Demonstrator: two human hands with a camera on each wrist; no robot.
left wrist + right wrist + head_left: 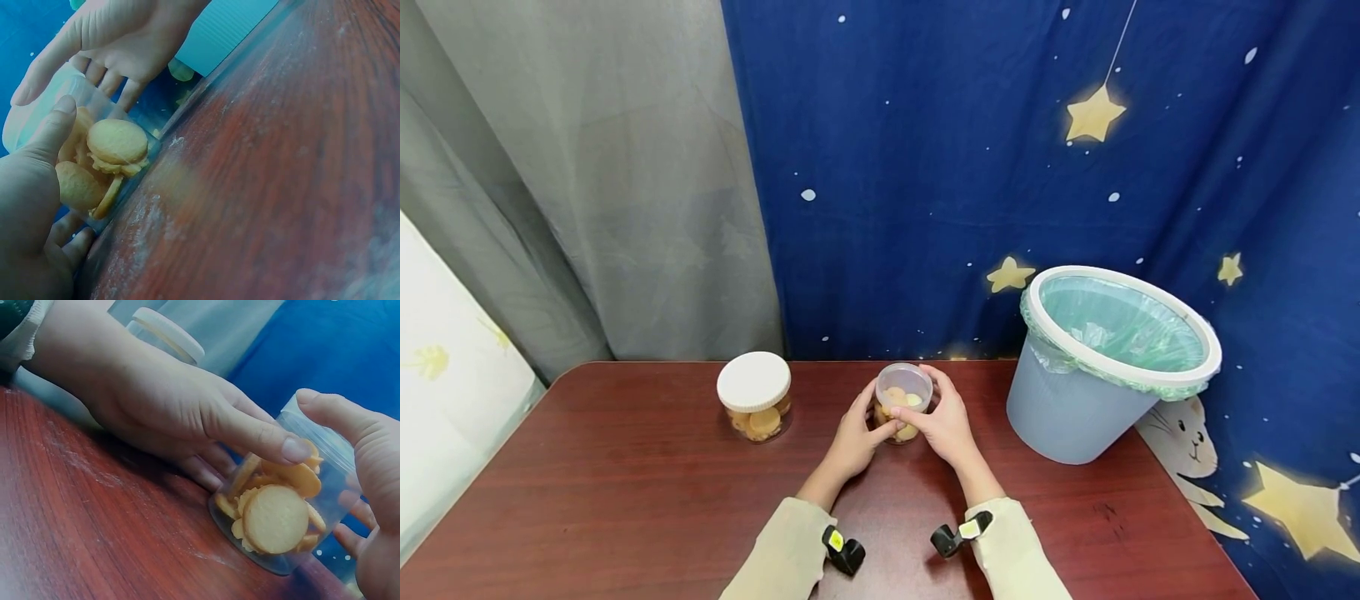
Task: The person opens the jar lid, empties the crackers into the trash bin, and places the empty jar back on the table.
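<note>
A clear plastic jar [904, 378] of round cookies [275, 519] stands at the far side of the table, between both hands. My left hand [853, 440] grips its body, thumb across the near side and fingers round the far left side. Higher up, my right hand [947, 423] holds the jar by its rim, the thumb at the front and the fingers behind it. In the left wrist view sandwich-like cookies [117, 142] show through the wall. The jar's top looks see-through, with no white lid on it.
Left of the hands stands a second cookie jar [754, 392] with a white screw lid. A blue-grey bin [1067, 417] with a green liner is to the right, on the reddish-brown table [647, 508]. Curtains [880, 208] hang right behind the table's back edge.
</note>
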